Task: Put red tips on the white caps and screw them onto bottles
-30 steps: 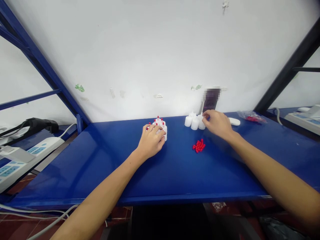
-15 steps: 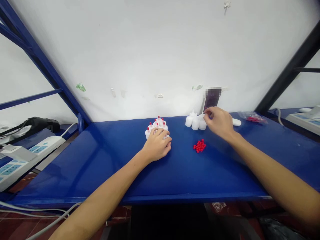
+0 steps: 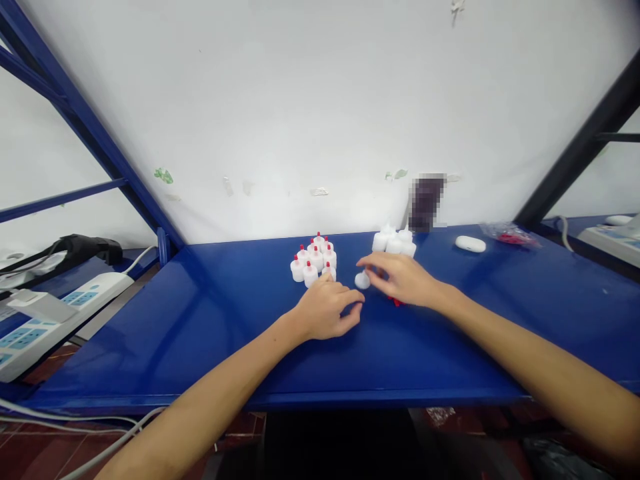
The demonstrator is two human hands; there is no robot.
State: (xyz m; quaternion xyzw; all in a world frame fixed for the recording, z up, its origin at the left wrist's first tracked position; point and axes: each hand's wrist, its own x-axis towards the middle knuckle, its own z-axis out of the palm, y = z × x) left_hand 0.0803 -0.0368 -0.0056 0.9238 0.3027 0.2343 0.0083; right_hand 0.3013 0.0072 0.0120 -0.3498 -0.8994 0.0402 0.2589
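Observation:
On the blue table (image 3: pixel 200 333) stands a cluster of several small white bottles with red caps (image 3: pixel 314 259). Further right, near the wall, stand a few uncapped white bottles (image 3: pixel 394 241). My right hand (image 3: pixel 403 280) is closed round one white bottle (image 3: pixel 362 280), held low over the table between the two groups. It covers most of a small pile of red caps (image 3: pixel 397 302). My left hand (image 3: pixel 327 310) rests just in front of the capped cluster, fingers curled, thumb and forefinger reaching toward the held bottle; nothing shows in it.
A dark phone (image 3: pixel 425 200) leans against the white wall behind the uncapped bottles. A white oval case (image 3: pixel 470 244) and a clear bag of red caps (image 3: pixel 510 235) lie at the right. Power strips (image 3: pixel 45 313) and cables sit on the left shelf.
My right hand lifted a white bottle from the uncapped group and brought it left and toward me. My left hand left the capped cluster and drew back toward the right hand.

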